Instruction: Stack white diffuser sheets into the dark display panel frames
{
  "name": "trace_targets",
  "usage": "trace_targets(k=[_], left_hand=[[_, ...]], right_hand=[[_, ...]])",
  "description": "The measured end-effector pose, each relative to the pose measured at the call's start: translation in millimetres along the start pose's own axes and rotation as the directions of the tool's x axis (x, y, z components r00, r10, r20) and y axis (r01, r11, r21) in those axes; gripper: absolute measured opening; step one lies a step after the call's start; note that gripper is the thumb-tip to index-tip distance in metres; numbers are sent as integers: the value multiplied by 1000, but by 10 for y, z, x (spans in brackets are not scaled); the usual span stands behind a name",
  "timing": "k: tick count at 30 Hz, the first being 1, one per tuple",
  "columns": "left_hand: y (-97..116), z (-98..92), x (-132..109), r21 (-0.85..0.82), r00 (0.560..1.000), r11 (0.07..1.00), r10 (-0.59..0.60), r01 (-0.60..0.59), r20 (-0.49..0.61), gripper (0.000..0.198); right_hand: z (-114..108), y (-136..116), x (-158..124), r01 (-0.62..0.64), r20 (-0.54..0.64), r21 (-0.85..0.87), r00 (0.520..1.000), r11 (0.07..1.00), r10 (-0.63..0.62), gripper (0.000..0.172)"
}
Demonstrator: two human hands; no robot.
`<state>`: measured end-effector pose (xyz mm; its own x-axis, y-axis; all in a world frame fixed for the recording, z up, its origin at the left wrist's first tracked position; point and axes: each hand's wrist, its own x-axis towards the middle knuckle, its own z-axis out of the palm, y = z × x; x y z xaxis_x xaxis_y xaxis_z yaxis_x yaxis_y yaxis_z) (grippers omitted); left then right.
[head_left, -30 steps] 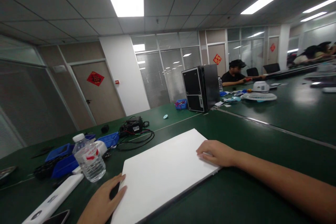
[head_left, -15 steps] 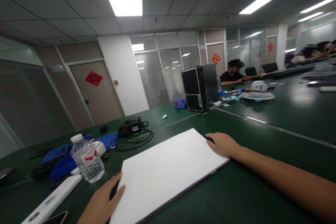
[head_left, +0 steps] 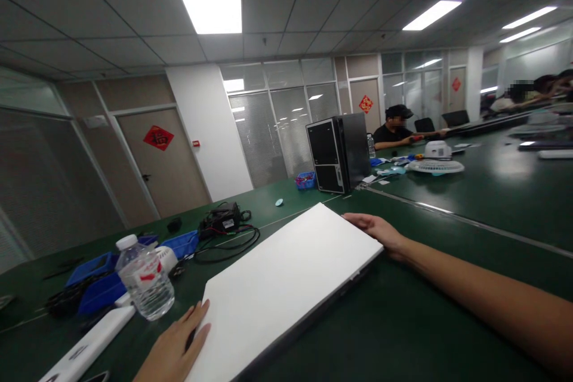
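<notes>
Compared with a second ago, my right hand (head_left: 378,231) has slid off the top of the white laptop (head_left: 286,286) and gone round to its far right edge. That side of the laptop now sits higher than before, with a dark strip of shadow showing under its near right edge. The left hand (head_left: 174,349) has barely shifted; it was at the near left corner then and is there now. The view has also tipped a little, so the room sits lower in the picture.

The right arm stretches in from the near right across the green table (head_left: 447,310), wrist straight. Its fingers are narrow, held together and laid along the laptop's far right edge, gripping it. The thumb is hidden, so I cannot tell how far the hand wraps underneath. The left hand lies palm down, fingers loosely spread and flat against the near left corner, pressing rather than clasping.

The laptop lies closed in the middle of the table in front of me, running from near left to far right. Just to its left stands a water bottle (head_left: 144,279), with blue trays (head_left: 101,277) beyond it and a long white case (head_left: 85,349) nearer. A black adapter with cables (head_left: 222,221) lies further back. A computer tower (head_left: 339,152) stands far off, and a person (head_left: 396,131) sits behind it.
</notes>
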<state>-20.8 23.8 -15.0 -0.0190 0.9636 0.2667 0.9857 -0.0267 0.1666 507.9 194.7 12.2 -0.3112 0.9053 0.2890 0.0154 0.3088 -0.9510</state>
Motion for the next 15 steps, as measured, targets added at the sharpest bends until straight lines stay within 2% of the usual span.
trace_targets(k=[3,7,12,15], left_hand=[[-1,-3,-1,-27,1000,1000,12,-12,-21,59],[-16,-52,-9,-88,999,996,-5,1,-37,57],[-214,-35,58,-177,998,984,21,-32,-61,50],[-366,16,132,-157,982,982,74,-102,-174,47]], right_hand=[[44,-8,-12,61,-59,91,997,994,-56,53],[94,36,-24,114,-130,132,987,985,-96,29],[117,88,2,125,-184,137,978,983,-98,26],[111,129,26,106,-201,118,976,987,-81,25]])
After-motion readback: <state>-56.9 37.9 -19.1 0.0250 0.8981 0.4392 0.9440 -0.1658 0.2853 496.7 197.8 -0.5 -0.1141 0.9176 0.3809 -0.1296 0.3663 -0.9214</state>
